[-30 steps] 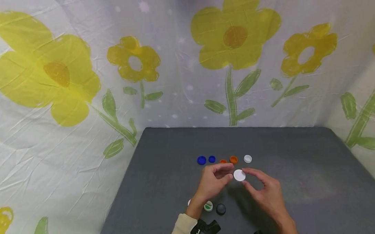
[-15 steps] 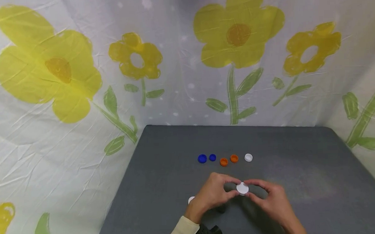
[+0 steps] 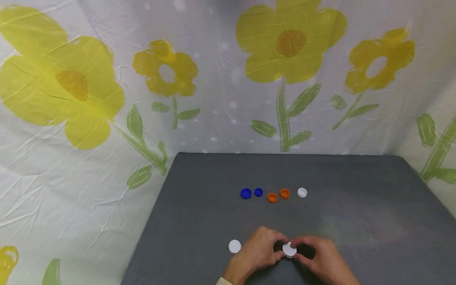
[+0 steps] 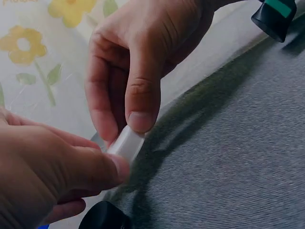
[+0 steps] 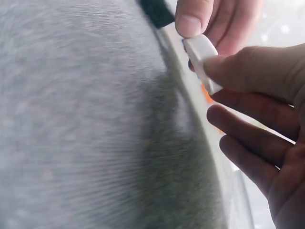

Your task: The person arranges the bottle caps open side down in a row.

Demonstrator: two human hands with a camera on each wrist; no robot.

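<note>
A white bottle cap (image 3: 289,250) is between my two hands, low in the middle of the head view. My left hand (image 3: 259,252) pinches its left side with thumb and fingers. From the right, my right hand (image 3: 322,256) pinches the opposite side. Seen edge-on in the left wrist view, the cap (image 4: 127,144) has both thumbs on it. In the right wrist view the same white cap (image 5: 202,62) shows its rim, the right thumb pressed on it and the other fingers spread below. Another white cap (image 3: 234,246) lies left of my left hand.
Across the grey table (image 3: 201,227), farther back, sit two blue caps (image 3: 246,194), two orange caps (image 3: 284,193) and a white cap (image 3: 302,192). A flower-printed sheet (image 3: 218,75) hangs behind the table and at its sides.
A second ago only my right hand held the white cap, with the left hand apart from it. Now both hands grip it, and they have come lower and nearer to me.
</note>
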